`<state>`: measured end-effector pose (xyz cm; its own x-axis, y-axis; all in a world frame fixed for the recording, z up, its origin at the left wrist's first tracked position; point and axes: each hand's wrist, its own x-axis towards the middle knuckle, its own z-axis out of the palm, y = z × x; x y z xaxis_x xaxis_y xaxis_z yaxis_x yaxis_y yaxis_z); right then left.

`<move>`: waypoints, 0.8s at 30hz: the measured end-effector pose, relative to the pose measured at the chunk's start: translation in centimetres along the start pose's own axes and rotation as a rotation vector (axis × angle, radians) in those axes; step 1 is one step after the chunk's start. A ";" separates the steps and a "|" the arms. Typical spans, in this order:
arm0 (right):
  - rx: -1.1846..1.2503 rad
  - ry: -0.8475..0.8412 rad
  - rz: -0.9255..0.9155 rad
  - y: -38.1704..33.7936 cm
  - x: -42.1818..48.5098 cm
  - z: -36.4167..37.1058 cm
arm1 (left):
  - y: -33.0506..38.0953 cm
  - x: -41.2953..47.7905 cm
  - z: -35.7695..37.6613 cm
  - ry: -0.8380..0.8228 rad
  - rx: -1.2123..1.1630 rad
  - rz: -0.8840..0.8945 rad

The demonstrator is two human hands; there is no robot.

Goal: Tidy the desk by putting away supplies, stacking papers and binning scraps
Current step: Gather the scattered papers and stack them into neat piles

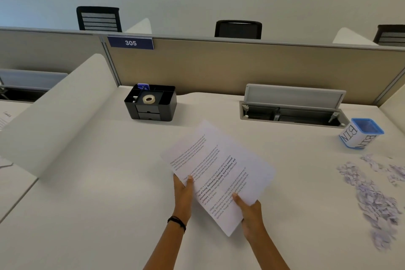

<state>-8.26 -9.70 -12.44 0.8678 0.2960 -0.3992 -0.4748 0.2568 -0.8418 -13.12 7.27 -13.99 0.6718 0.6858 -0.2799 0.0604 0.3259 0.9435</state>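
Your left hand point(183, 193) and right hand point(252, 210) both pinch the light, floppy papers point(219, 166) at their 6 o'clock edge, so support them against sagging.

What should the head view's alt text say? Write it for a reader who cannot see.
A person's left hand and right hand grip a stack of white printed paper sheets over a pale desk. Behind stands a black plastic organiser holding a white tape roll; to the right, a blue-rimmed white container marked BIN beside scattered torn paper scraps.
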 end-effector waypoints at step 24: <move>-0.637 -0.453 0.219 -1.3 2.6 7.8 | 7.3 5.3 -17.5 -0.129 0.311 0.046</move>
<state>-6.54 -2.09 -9.60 0.5562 0.6577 -0.5080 -0.3342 -0.3826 -0.8613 -22.06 24.65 -11.67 0.7661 0.6004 -0.2296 0.2366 0.0687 0.9692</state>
